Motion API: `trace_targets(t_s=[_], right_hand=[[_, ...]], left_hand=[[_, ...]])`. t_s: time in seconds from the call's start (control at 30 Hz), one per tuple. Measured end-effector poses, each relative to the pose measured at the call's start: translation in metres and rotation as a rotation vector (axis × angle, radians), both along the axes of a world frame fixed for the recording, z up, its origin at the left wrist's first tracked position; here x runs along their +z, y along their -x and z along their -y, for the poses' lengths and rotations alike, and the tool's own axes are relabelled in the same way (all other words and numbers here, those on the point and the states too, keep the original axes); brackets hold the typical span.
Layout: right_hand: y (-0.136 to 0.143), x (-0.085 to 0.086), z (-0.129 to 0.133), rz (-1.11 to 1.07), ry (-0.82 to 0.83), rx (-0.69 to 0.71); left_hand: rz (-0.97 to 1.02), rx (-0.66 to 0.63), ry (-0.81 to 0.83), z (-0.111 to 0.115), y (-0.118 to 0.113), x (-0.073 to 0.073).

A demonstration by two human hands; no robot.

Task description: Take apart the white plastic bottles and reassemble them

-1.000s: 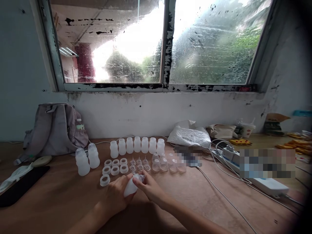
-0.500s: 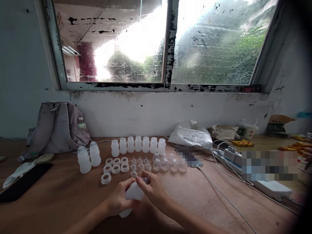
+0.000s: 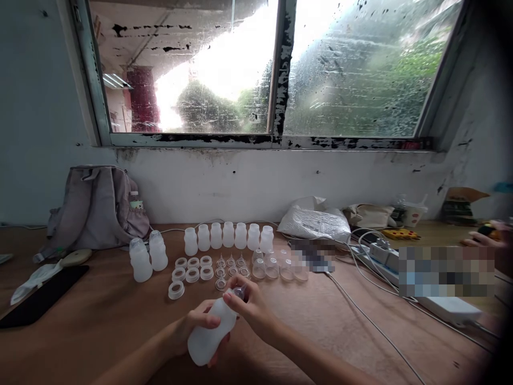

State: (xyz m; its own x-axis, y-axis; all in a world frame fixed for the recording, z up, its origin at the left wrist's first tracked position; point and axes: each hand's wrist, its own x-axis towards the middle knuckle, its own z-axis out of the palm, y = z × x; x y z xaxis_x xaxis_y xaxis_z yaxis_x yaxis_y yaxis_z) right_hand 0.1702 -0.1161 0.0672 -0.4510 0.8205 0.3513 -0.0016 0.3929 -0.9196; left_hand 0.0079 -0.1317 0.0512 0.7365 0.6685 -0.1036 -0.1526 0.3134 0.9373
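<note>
A frosted white baby bottle (image 3: 208, 338) is tilted above the table's front, its neck pointing up and to the right. My left hand (image 3: 195, 324) is closed around its body. At the neck, my right hand (image 3: 252, 307) pinches the clear nipple (image 3: 240, 292), with thumb and fingers covering most of the collar. Just beyond my hands lie several white collar rings (image 3: 192, 275), several clear nipples (image 3: 231, 272) standing tip up, and several clear domed caps (image 3: 272, 268). A row of open bottles (image 3: 228, 235) stands behind them. Two capped bottles (image 3: 140, 262) are to the left.
A grey backpack (image 3: 100, 208) leans on the wall at left, near a black flat object (image 3: 44, 297). Silver padded packaging (image 3: 315, 220), a white power strip (image 3: 449, 309) and cables occupy the right. Another person's hand (image 3: 484, 239) shows at the far right edge.
The baby bottle has turned so more of its body shows, and my left hand has shifted slightly left on it. Another person's hand has come into view at far right.
</note>
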Motion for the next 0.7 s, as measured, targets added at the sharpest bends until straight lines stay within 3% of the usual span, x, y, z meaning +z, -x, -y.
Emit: trace_targets(t_s=[0.17,0.23,0.37,0.53,0.7], right_hand=[[-0.008,0.008,-0.004,-0.071,0.148,0.194],[-0.013,0.010,-0.011,-0.039,0.142,0.178],[-0.021,0.014,-0.022,0.127,0.124,0.016],[-0.024,0.014,-0.025,0.358,0.170,0.079],[-0.024,0.006,-0.026,0.354,0.216,0.142]], left_hand=[[0.055,0.019,0.017,-0.008,0.009,-0.009],[0.042,0.006,0.017,-0.012,0.010,-0.011],[0.000,0.012,-0.018,-0.014,0.008,-0.010],[-0.112,0.068,-0.087,-0.011,0.005,-0.004],[-0.156,0.041,-0.089,-0.011,0.006,-0.002]])
